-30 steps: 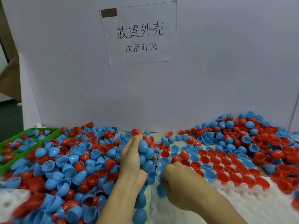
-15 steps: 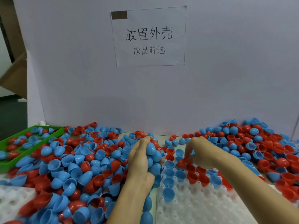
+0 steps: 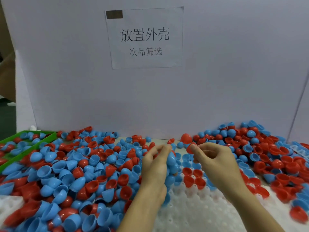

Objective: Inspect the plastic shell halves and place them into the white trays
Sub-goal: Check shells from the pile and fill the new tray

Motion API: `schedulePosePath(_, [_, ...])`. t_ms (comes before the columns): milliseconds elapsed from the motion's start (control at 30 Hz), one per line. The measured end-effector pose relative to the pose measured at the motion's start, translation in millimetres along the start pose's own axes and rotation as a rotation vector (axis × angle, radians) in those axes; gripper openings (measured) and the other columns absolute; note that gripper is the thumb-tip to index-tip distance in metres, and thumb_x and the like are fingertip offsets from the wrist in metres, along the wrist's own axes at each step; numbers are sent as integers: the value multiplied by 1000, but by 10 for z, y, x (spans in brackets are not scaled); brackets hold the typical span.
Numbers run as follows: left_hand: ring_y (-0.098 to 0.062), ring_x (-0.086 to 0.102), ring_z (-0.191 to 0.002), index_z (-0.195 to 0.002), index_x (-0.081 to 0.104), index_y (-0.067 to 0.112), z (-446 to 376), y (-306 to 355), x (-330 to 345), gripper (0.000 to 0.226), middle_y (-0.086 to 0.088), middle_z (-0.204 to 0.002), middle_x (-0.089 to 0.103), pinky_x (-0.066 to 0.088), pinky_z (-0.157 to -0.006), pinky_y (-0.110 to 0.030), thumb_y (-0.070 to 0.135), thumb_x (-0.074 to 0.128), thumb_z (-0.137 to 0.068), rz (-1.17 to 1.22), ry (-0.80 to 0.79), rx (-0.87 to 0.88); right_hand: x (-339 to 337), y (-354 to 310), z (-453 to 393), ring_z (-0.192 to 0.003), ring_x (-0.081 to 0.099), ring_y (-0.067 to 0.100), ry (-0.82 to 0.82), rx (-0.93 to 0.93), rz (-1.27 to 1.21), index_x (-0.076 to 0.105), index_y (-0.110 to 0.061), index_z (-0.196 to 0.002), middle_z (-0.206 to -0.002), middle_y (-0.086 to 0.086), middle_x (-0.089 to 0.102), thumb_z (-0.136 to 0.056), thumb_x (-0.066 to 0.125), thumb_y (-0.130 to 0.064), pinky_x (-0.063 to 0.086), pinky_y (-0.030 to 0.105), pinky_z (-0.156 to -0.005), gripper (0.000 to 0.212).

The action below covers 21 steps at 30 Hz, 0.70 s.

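My left hand [image 3: 154, 166] is raised in the middle and holds a stack of blue shell halves [image 3: 171, 160] against its palm. My right hand [image 3: 215, 160] is lifted beside it and pinches a single red shell half [image 3: 189, 148] between thumb and forefinger. Below both hands lies a white tray [image 3: 192, 210] with round pockets; several red and blue halves [image 3: 194, 179] sit in its far rows. Loose red and blue halves [image 3: 66, 173] lie heaped on the left, and another heap [image 3: 267, 153] is on the right.
A green bin [image 3: 26, 150] with shell halves stands at the far left. A second white tray [image 3: 8, 205] shows at the lower left under the heap. A white board [image 3: 217, 72] with a paper label [image 3: 144, 37] closes off the back.
My right hand came off the tray's near rows, reached to the far shells, and now is raised with a red half pinched. My left hand kept its blue stack and rose slightly.
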<state>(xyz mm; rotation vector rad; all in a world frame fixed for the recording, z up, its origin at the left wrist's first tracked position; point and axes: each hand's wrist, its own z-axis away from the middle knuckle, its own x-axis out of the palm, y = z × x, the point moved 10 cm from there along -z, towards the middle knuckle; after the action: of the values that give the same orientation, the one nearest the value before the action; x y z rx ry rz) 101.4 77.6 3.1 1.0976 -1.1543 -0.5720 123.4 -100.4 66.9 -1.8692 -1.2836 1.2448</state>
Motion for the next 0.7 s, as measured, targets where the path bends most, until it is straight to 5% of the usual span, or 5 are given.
schedulePosePath(200, [-23, 70, -102, -92, 79, 26, 80, -135, 191, 10, 0, -100, 76, 59, -91, -49, 33, 72, -90, -210, -112, -43, 101, -1, 84, -75, 68, 6, -34, -72, -57, 76, -29, -83, -77, -14, 73, -88, 68, -38, 55, 21, -66, 12])
schedulePosePath(367, [-32, 71, -102, -87, 80, 23, 87, -133, 202, 11, -8, -99, 77, 58, -80, -44, 30, 72, -90, -188, -139, -63, 156, -37, 112, -53, 55, 22, -109, -124, -65, 70, -4, -71, -63, 15, 63, -99, 50, -34, 49, 35, -55, 47])
schedulePosePath(533, [-20, 74, -88, -87, 80, 23, 91, -133, 222, 11, -2, -91, 78, 56, -65, -31, 27, 70, -92, -198, -157, -46, 130, -53, 137, -67, 71, 11, -69, -159, -65, 68, -25, -88, -73, -3, 73, -94, 65, -15, 57, 23, -58, 12])
schedulePosePath(700, [-22, 74, -89, -86, 78, 24, 51, -115, 169, 12, 0, -88, 77, 59, -68, -33, 27, 69, -93, -284, -132, -7, 202, -138, 186, -65, 70, 3, -150, -218, 32, 57, -52, -91, -78, -13, 69, -92, 68, -10, 56, 18, -54, 44])
